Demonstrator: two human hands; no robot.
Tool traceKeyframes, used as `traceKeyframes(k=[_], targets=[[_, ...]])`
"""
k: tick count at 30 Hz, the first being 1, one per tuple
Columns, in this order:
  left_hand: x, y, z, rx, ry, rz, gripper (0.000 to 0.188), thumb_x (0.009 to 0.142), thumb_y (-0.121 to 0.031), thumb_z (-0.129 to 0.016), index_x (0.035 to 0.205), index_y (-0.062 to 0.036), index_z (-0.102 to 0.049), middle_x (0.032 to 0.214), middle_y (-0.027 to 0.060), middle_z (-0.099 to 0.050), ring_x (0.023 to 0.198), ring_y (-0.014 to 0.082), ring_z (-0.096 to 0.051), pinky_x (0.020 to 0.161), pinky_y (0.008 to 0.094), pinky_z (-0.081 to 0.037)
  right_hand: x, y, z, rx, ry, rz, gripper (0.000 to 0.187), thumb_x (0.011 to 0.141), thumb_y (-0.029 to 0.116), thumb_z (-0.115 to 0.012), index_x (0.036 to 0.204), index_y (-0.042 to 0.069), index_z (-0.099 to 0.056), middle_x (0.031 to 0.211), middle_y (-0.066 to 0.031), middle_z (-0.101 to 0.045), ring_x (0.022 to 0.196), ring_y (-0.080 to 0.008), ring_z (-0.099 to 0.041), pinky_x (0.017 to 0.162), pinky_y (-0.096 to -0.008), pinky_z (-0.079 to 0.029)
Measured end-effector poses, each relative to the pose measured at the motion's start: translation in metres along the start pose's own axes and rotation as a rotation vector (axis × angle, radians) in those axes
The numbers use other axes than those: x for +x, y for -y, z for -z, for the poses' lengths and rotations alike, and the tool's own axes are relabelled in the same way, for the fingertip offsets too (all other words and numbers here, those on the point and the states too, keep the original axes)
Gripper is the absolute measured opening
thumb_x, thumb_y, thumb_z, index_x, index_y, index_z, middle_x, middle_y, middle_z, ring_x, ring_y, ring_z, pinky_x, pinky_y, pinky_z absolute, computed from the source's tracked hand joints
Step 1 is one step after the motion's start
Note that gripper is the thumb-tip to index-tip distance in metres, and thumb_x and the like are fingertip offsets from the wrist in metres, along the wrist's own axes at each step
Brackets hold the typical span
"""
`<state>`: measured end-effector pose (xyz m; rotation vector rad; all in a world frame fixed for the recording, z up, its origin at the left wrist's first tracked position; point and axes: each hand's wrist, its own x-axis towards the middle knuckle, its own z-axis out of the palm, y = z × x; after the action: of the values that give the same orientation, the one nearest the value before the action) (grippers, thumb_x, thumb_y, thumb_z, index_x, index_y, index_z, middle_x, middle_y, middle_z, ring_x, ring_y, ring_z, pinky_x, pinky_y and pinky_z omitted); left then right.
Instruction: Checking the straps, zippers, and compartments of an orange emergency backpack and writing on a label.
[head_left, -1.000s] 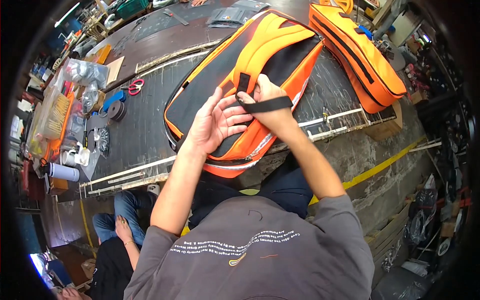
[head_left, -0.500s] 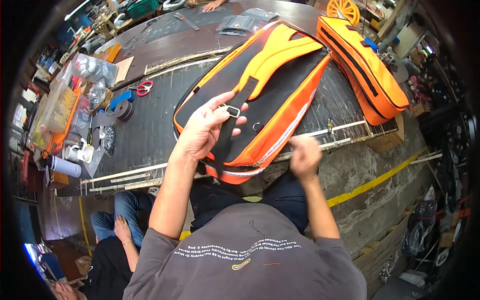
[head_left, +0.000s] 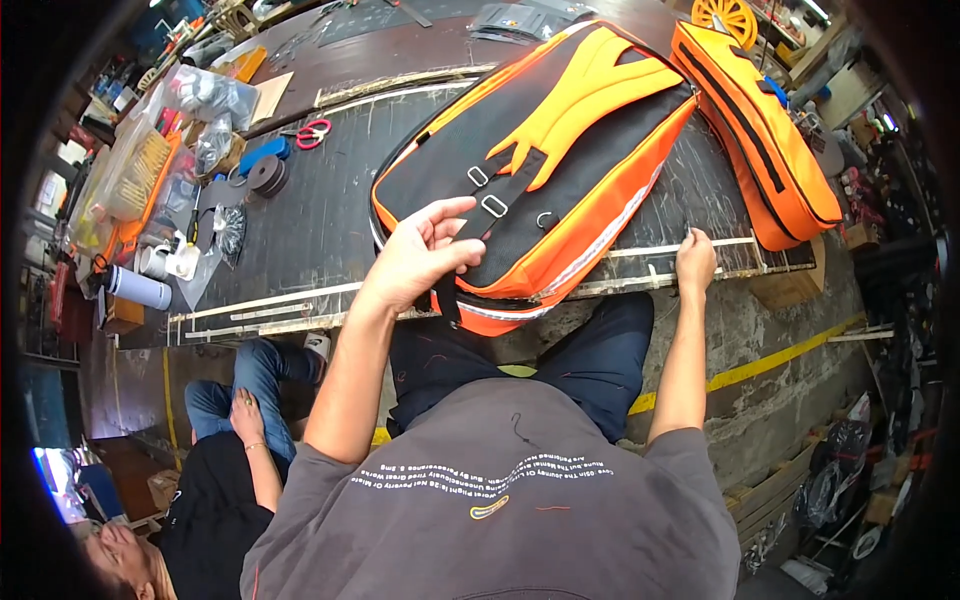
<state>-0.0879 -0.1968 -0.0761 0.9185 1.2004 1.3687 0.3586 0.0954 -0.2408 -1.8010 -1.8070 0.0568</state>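
Observation:
A large orange and black backpack (head_left: 465,140) lies back side up on the table, its padded orange shoulder straps (head_left: 570,95) on top. Black webbing runs from these straps through two metal buckles, a nearer one (head_left: 494,206) and another (head_left: 478,177) beside it. My left hand (head_left: 425,255) is closed with thumb and fingers on the black webbing strap (head_left: 474,232), just below the nearer buckle. At the table's front edge, right of the backpack, my right hand (head_left: 696,264) pinches something small and dark that its fingers mostly hide.
A second, longer orange bag (head_left: 765,150) lies at the right. To the left are red-handled scissors (head_left: 313,133), tape rolls (head_left: 267,175), a white tumbler (head_left: 140,288) and plastic boxes (head_left: 135,180). Another person (head_left: 215,500) sits at my left.
My left hand has slid off the buckle onto the webbing below it. My right hand has moved right to the table edge, where a small tool lay. The view has shifted slightly.

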Motion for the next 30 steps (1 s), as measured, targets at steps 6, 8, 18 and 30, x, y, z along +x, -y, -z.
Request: traceKeyframes(k=[6,8,18,30], targets=[[0.003,0.01,-0.011,0.778,-0.282,-0.279,0.033,0.1,-0.012,-0.08,0.128,0.0045,-0.074,0.105,0.0086,-0.081,0.094,0.0126,-0.073,0.086,0.03,-0.059,-0.023,0.055,0.033,0.971,0.05,-0.345,0.029,0.115,0.025,-0.054,0.13,0.009,-0.074,0.097,-0.0044,-0.071,0.069,-0.0102,-0.059,0.06,-0.0288,-0.052],[0.007,0.007,-0.013,0.797,-0.287,-0.226,0.033,0.1,-0.016,-0.078,0.124,0.0058,-0.075,0.101,0.0142,-0.081,0.09,0.0183,-0.075,0.085,0.0339,-0.06,-0.042,0.09,0.055,1.142,0.114,-0.372,0.03,0.118,0.028,-0.053,0.132,0.01,-0.072,0.093,0.0003,-0.064,0.066,-0.003,-0.049,0.054,-0.0223,-0.045],[0.018,-0.012,-0.022,-0.196,0.067,0.101,0.027,0.113,-0.028,-0.068,0.12,-0.0027,-0.076,0.107,0.0101,-0.084,0.088,0.0098,-0.079,0.068,0.0226,-0.06,-0.121,0.221,0.121,0.98,0.266,0.344,0.034,0.111,0.022,-0.074,0.132,-0.005,-0.073,0.118,-0.0086,-0.078,0.107,-0.0151,-0.071,0.097,-0.0302,-0.056],[0.019,0.0,-0.058,-0.384,0.053,0.075,0.026,0.11,-0.018,-0.073,0.13,-0.0016,-0.073,0.116,0.0091,-0.083,0.084,0.0098,-0.079,0.062,0.0218,-0.057,-0.149,0.256,0.132,1.104,0.206,0.332,0.024,0.097,0.011,-0.088,0.114,-0.001,-0.075,0.088,-0.0007,-0.075,0.059,0.0007,-0.043,0.052,-0.021,-0.034]])
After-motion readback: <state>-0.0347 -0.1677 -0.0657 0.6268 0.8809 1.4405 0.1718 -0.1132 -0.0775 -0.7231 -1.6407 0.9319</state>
